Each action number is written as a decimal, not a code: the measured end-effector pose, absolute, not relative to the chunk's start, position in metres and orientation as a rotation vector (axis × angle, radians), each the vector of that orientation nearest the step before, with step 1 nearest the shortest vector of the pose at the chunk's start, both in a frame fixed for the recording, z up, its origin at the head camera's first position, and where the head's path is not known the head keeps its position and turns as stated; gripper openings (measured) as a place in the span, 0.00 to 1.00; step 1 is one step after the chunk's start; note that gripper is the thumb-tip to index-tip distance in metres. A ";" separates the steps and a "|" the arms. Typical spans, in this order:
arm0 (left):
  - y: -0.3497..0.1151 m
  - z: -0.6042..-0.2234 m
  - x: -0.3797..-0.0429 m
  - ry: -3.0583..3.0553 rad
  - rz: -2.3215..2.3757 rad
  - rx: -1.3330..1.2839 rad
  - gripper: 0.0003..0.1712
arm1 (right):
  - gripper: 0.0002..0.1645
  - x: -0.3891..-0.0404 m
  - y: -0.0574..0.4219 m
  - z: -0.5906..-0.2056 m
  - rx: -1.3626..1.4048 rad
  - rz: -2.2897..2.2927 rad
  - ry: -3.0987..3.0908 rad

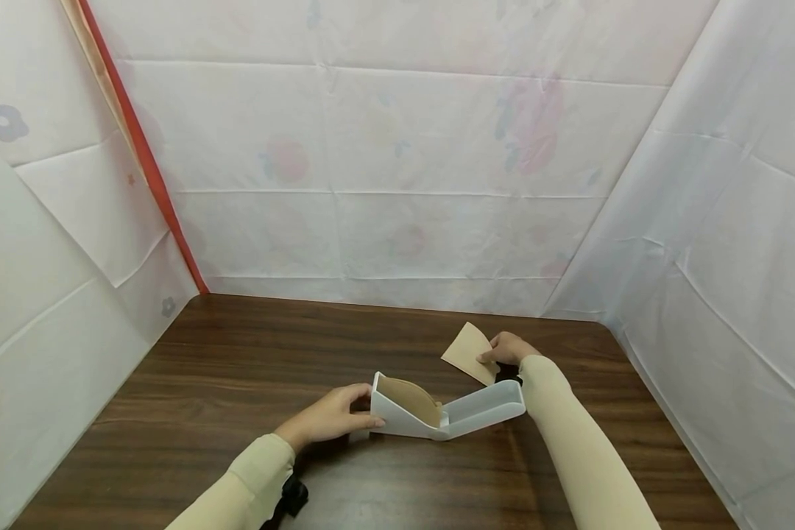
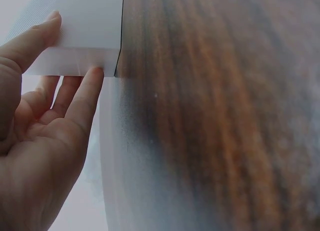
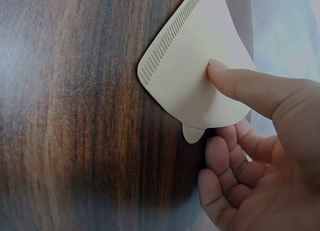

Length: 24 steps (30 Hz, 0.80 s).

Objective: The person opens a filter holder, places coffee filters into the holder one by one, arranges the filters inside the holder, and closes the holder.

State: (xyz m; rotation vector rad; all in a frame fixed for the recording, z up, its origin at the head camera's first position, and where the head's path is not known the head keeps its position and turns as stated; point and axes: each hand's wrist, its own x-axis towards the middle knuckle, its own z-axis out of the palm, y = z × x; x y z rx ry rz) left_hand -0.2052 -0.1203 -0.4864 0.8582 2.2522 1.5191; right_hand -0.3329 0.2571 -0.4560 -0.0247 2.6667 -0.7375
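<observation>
A white filter box [image 1: 397, 418] lies on the table, its hinged lid [image 1: 485, 414] swung out to the right. Tan paper coffee filters [image 1: 407, 395] fill the box. My left hand [image 1: 327, 417] holds the box's left end; in the left wrist view, thumb and fingers [image 2: 89, 98] press on two faces of its white wall [image 2: 92, 21]. Beyond the lid, my right hand [image 1: 513, 347] pinches a single coffee filter [image 1: 467, 355] between thumb and fingers. The right wrist view shows this filter's crimped edge and small rounded tab [image 3: 192, 133].
The dark wood-grain table [image 1: 258, 346] has a pale patterned sheet [image 1: 404, 147] hanging behind it and more sheeting on both sides. A red strip [image 1: 146, 154] runs down the left corner. A black strap piece [image 1: 294, 497] sits by the left wrist.
</observation>
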 end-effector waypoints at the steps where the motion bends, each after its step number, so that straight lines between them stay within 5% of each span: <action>1: -0.120 -0.486 -0.205 2.249 1.521 0.854 0.17 | 0.14 -0.332 0.258 -0.456 -0.036 -0.740 2.665; 15: -0.119 -0.485 -0.204 2.247 1.529 0.843 0.16 | 0.18 -0.329 0.268 -0.466 -0.144 -0.892 2.712; 24: -0.120 -0.485 -0.205 2.258 1.508 0.843 0.17 | 0.13 -0.322 0.266 -0.461 -0.175 -0.952 2.808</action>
